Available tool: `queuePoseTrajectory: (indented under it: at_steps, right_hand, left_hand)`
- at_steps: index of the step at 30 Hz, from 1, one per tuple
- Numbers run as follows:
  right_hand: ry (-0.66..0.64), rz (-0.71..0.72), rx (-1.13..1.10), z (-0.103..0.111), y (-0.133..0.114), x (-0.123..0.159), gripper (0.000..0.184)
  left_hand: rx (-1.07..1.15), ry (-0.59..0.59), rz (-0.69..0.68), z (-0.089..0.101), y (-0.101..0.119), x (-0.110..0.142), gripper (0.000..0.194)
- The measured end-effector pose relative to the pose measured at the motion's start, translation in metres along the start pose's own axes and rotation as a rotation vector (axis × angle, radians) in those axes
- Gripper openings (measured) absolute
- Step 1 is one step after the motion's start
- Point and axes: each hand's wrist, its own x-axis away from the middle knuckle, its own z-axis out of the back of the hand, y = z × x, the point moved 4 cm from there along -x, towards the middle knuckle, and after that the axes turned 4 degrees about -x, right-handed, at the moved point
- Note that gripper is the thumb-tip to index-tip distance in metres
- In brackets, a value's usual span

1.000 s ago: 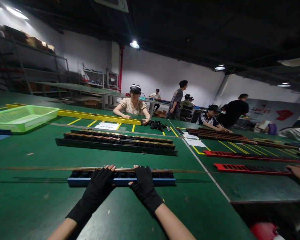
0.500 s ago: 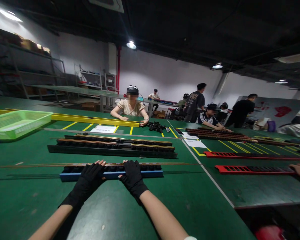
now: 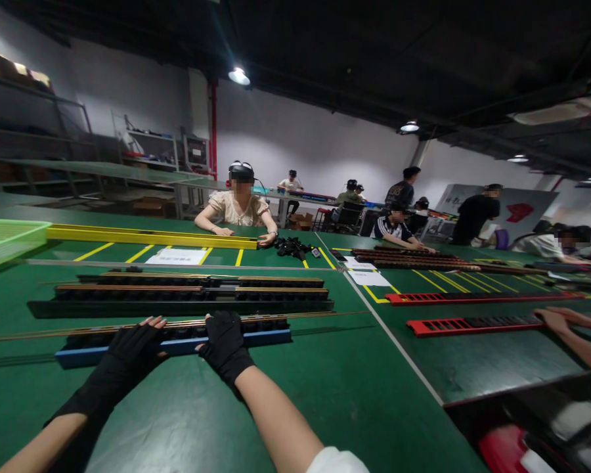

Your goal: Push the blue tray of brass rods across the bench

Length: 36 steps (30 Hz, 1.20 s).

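My left hand (image 3: 123, 358), in a black fingerless glove, grips the blue rail (image 3: 268, 337) left of its middle. Close by on the right, my right hand (image 3: 225, 345) wears a matching glove and holds the same rail, its thumb on the near side and fingers over the top. Black blocks fill the rail's channel. Long thin copper-coloured rods (image 3: 328, 316) lie along the top and stick out past both ends. Just behind it rests a dark green rail (image 3: 182, 307) with black blocks and similar rods.
A green basket (image 3: 14, 240) and a yellow rail (image 3: 152, 236) lie behind. Across the table sits a person (image 3: 241, 207) near black parts (image 3: 293, 248). Red rails (image 3: 473, 325) lie at right, where a co-worker's hand (image 3: 554, 322) reaches in.
The view has turned to the right, so the table and rails sit further left. Both my hands stay on the blue rail in about the same places.
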Motion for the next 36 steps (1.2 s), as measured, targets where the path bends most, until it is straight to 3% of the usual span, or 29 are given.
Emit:
queuePoseTrajectory:
  at_steps: [4, 7, 14, 18, 22, 26, 29, 32, 36]
  right_hand:
    - [-0.017, 0.001, -0.007, -0.008, 0.001, -0.011, 0.077]
    - [-0.017, 0.015, -0.010, -0.014, 0.004, -0.016, 0.077]
    - [0.025, 0.051, -0.014, -0.022, 0.009, -0.016, 0.091]
    - [0.113, 0.131, 0.001, -0.006, 0.006, 0.000, 0.095]
    - [0.180, 0.204, 0.020, 0.034, 0.015, 0.054, 0.077]
    - [0.195, 0.201, 0.089, 0.088, 0.049, 0.151, 0.066]
    - [0.208, 0.171, 0.184, 0.124, 0.081, 0.221, 0.063]
    - [0.276, 0.045, 0.273, 0.144, 0.105, 0.257, 0.062]
    - [0.352, -0.025, 0.300, 0.143, 0.109, 0.258, 0.061]
  left_hand:
    - [-0.040, 0.023, -0.088, -0.005, -0.008, -0.004, 0.058]
    - [-0.064, 0.011, -0.082, -0.003, -0.008, -0.005, 0.061]
    - [-0.096, -0.021, 0.058, 0.024, 0.017, -0.003, 0.056]
    - [-0.128, 0.018, 0.183, 0.045, 0.032, 0.017, 0.066]
    - [-0.115, 0.017, 0.187, 0.073, 0.044, 0.082, 0.072]
    - [-0.128, -0.086, 0.100, 0.111, 0.055, 0.176, 0.073]
    - [-0.147, -0.096, 0.124, 0.134, 0.056, 0.228, 0.070]
    - [-0.112, -0.102, 0.188, 0.146, 0.056, 0.245, 0.071]
    - [-0.100, -0.124, 0.226, 0.149, 0.057, 0.239, 0.070]
